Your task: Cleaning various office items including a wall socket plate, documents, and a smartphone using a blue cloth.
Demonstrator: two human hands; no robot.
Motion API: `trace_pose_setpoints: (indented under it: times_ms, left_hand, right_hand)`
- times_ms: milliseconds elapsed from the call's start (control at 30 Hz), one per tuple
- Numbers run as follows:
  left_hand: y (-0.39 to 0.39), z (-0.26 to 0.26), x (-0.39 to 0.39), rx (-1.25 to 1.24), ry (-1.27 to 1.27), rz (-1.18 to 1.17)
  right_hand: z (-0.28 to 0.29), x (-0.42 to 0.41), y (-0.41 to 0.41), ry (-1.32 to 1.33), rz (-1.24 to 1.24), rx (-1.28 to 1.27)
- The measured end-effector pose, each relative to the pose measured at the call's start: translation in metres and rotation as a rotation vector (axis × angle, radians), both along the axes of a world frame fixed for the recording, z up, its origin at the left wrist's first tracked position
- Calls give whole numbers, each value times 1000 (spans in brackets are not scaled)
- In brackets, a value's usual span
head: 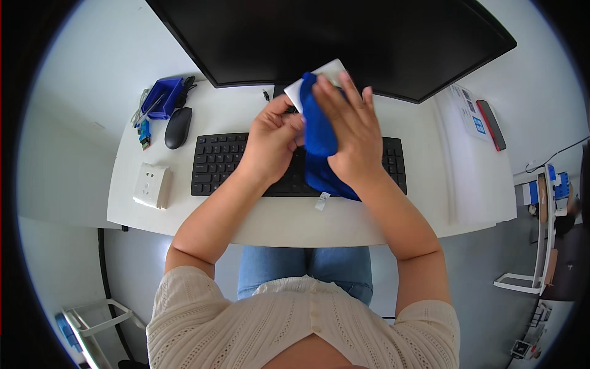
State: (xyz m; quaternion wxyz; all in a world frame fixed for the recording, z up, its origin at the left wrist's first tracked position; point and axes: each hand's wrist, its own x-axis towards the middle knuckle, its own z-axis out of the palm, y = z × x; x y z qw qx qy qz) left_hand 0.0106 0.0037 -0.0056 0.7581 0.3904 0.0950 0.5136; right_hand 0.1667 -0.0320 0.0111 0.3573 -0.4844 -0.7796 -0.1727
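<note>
My left hand pinches the lower left edge of a flat white plate, held tilted above the keyboard. Across the plate's face lies a blue cloth, pressed there by my right hand with its fingers stretched out. The cloth hangs down over the black keyboard, and a small white tag shows at its lower edge. Much of the plate is hidden behind the cloth and the right hand. My right thumb is hard to make out.
A large monitor stands behind my hands. To the left are a mouse, a blue plastic bin, a blue connector piece and white wall sockets. Clear sheets and a red-and-black case lie right.
</note>
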Motion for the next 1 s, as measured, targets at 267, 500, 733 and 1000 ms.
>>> trace_pose_setpoints:
  times_ms: [267,500,733,1000]
  left_hand:
    - [7,6,0,65,286,29]
    - [19,17,-10,-86,278,148]
    - [-3,18,-13,210,658,112]
    - [-50,38,-59,511,821,-20]
  right_hand:
    - [2,20,5,491,-52,-130]
    - [8,34,5,1202,239,-758]
    - [2,9,-11,867,453,-650]
    - [29,4,-36,393,586,-473]
